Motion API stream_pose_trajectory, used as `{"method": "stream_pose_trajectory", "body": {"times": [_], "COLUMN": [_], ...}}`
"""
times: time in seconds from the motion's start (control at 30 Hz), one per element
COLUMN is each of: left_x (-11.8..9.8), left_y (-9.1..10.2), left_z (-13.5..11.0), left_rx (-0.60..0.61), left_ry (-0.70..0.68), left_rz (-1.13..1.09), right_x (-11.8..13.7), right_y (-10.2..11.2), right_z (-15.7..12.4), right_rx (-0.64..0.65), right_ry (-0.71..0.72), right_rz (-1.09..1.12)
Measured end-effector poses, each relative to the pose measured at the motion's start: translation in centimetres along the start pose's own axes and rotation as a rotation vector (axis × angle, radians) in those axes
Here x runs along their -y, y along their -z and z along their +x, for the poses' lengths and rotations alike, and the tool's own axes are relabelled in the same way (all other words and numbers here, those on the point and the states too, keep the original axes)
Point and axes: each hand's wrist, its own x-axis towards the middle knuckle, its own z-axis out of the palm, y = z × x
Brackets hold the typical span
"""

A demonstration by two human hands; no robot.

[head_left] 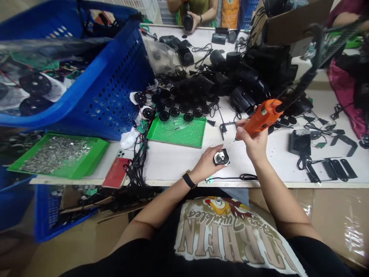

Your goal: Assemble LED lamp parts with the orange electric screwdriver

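Note:
My left hand (pixel 208 163) is closed around a small black part with a white and metallic round face (pixel 221 157), held on the white table near its front edge. In my right hand (pixel 255 144) is an orange electric screwdriver (pixel 263 115), its cord running up to the right. The screwdriver's tip points down and left, above the table and apart from the small part. A black cable (pixel 230 178) lies just in front of my left hand. Beyond the hands sits a black bracket-like piece (pixel 226 127).
A green tray (pixel 178 140) with small screws stands left of centre. Farther left are a blue basket (pixel 115 77) of parts, a green tray of metal pieces (pixel 57 152) and a red phone (pixel 117 172). Black housings (pixel 242 98) are piled behind. A co-worker's hand (pixel 195 21) shows across the table.

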Motion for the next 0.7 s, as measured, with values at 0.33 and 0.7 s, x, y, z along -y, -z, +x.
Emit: {"method": "stream_pose_trajectory", "body": {"times": [0.33,0.7], "left_x": [-4.8,-8.0], "left_y": [1.9,4.7], "left_z": [-1.4,-3.4], "left_rx": [-0.115,-0.331], "left_ry": [-0.084,-0.217], "left_rz": [0.117,-0.013], "right_x": [0.5,0.0], "right_y": [1.9,1.3], "right_z": [-3.7,-13.0], "right_rx": [-0.062,0.221], "right_ry": [-0.134,-0.050], "right_rz": [0.074,-0.180]}}
